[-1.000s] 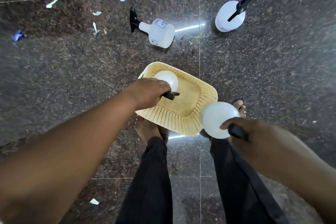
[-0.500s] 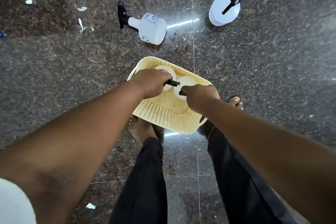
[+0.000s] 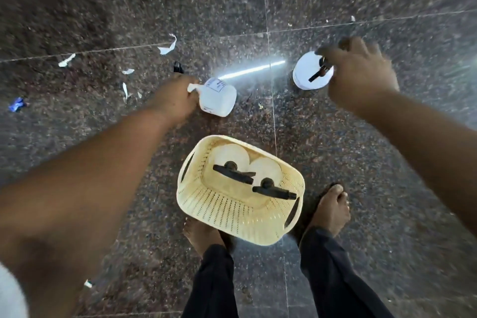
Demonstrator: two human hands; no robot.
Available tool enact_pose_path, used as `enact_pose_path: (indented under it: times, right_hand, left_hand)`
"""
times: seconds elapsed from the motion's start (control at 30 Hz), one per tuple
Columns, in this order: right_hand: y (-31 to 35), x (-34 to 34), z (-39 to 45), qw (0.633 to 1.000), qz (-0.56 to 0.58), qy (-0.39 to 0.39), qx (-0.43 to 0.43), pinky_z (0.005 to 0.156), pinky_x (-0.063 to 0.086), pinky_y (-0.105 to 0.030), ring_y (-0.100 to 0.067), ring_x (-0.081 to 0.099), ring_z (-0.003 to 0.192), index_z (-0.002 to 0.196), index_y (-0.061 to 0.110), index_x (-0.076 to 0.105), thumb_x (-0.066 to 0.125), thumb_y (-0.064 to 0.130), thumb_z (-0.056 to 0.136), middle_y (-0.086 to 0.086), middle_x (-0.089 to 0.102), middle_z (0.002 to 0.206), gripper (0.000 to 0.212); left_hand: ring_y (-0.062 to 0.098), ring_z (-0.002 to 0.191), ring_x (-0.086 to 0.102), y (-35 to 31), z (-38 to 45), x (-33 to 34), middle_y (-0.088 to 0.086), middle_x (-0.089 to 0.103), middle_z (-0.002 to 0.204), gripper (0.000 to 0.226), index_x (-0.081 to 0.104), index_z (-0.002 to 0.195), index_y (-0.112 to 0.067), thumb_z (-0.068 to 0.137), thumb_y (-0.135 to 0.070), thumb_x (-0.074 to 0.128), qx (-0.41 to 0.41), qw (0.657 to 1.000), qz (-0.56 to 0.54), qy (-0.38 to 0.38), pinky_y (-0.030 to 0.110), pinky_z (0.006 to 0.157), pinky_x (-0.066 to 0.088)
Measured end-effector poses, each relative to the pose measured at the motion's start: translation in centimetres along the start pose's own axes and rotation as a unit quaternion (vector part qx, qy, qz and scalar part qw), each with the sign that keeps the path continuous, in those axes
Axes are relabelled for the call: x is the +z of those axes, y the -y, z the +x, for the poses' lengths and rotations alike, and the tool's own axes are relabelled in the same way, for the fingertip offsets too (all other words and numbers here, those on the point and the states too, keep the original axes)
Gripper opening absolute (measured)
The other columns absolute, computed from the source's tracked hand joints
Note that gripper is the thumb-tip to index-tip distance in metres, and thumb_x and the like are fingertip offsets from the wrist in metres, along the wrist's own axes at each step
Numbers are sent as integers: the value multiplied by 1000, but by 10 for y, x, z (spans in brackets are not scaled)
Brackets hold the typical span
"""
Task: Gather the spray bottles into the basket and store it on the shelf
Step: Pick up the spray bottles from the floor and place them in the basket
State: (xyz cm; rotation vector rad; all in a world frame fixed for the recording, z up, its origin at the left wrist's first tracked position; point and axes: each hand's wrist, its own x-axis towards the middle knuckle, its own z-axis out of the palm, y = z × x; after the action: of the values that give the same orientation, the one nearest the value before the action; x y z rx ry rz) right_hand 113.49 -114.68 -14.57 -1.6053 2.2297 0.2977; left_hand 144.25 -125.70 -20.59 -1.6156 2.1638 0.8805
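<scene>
A cream perforated basket (image 3: 232, 217) sits on the floor in front of my feet. Two white spray bottles (image 3: 233, 155) (image 3: 268, 173) with black trigger heads stand in it side by side. A third white bottle (image 3: 219, 98) lies on its side beyond the basket. My left hand (image 3: 175, 98) covers its neck, and its black trigger (image 3: 178, 69) pokes out past my fingers, which are hidden. A fourth bottle (image 3: 304, 76) stands upright at the right. My right hand (image 3: 361, 77) hovers over its trigger head, fingers apart and blurred.
The floor is dark polished granite (image 3: 387, 162) with tile seams. Torn white paper scraps (image 3: 169, 46) and a blue scrap (image 3: 16, 104) lie at the left. My bare feet (image 3: 331, 209) stand right behind the basket.
Both hands have let go of the two bottles in the basket and reached forward. The left went to the lying bottle, the right to the upright one.
</scene>
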Motion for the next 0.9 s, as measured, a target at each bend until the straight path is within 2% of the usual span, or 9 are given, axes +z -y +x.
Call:
enact_pose_path:
  times: [0.03, 0.1, 0.17, 0.3, 0.4, 0.5, 0.7, 0.8, 0.9]
  right_hand:
    - [-5, 2, 15, 999, -40, 17, -16, 102, 37, -58, -44, 37, 131, 139, 31, 45, 65, 17, 79, -19, 41, 143, 65]
    - [-14, 11, 38, 990, -124, 38, -64, 108, 30, -58, -41, 26, 140, 142, 33, 42, 64, 16, 80, -17, 34, 151, 68]
    - [-20, 20, 51, 976, -180, 57, -107, 112, 26, -54, -37, 24, 144, 143, 36, 43, 62, 19, 83, -12, 34, 155, 65]
    - [-29, 27, 69, 967, -156, 84, -184, 111, 33, -42, -24, 45, 134, 131, 33, 59, 59, 21, 89, -1, 58, 140, 43]
    - [-31, 29, 75, 963, -133, 88, -216, 105, 41, -40, -27, 57, 121, 121, 28, 68, 59, 13, 87, -6, 67, 127, 39]
    - [-32, 33, 76, 966, -125, 78, -214, 104, 42, -42, -29, 59, 117, 116, 25, 70, 59, 6, 83, -6, 69, 122, 40]
    - [-30, 42, 73, 978, -97, 48, -176, 98, 43, -46, -36, 59, 110, 112, 25, 69, 58, 2, 83, -11, 67, 115, 39]
    - [-29, 43, 69, 982, -97, 62, -147, 90, 46, -46, -38, 60, 106, 114, 26, 65, 55, 6, 88, -12, 66, 113, 35]
    - [-30, 43, 53, 986, -95, 104, -90, 78, 50, -43, -40, 63, 102, 120, 22, 56, 55, 16, 91, -17, 66, 115, 30]
  left_hand:
    - [38, 112, 53, 8, 13, -3, 18, 49, 133, 42, 49, 130, -14, 90, -28, 50, -8, 994, 110, 25, 44, 88, 46]
    - [40, 126, 42, 18, 31, -3, 16, 40, 141, 53, 40, 137, -16, 86, -26, 55, 9, 956, 284, 79, 51, 96, 44]
    - [36, 135, 29, 22, 43, 2, 12, 30, 150, 64, 33, 142, -18, 84, -24, 60, 35, 934, 340, 103, 53, 102, 40]
    - [34, 141, 18, 31, 65, 20, 9, 19, 156, 76, 28, 146, -24, 80, -25, 65, 23, 926, 365, 98, 53, 107, 30]
    - [35, 140, 17, 39, 79, 35, 9, 23, 153, 72, 28, 145, -28, 81, -28, 62, 20, 930, 357, 82, 53, 110, 29]
    - [32, 142, 14, 44, 88, 53, 8, 24, 153, 65, 31, 144, -29, 85, -36, 58, 36, 924, 373, 73, 50, 112, 22]
    - [30, 130, 36, 45, 84, 71, 10, 53, 133, 34, 53, 122, -18, 90, -26, 46, 92, 918, 387, -5, 44, 109, 16]
    - [32, 123, 47, 48, 65, 61, 13, 60, 124, 32, 55, 118, -13, 89, -27, 51, 110, 928, 355, -16, 47, 110, 17]
    - [35, 115, 53, 48, 29, 38, 16, 64, 118, 33, 57, 114, -10, 87, -29, 55, 86, 937, 337, -2, 48, 113, 15]
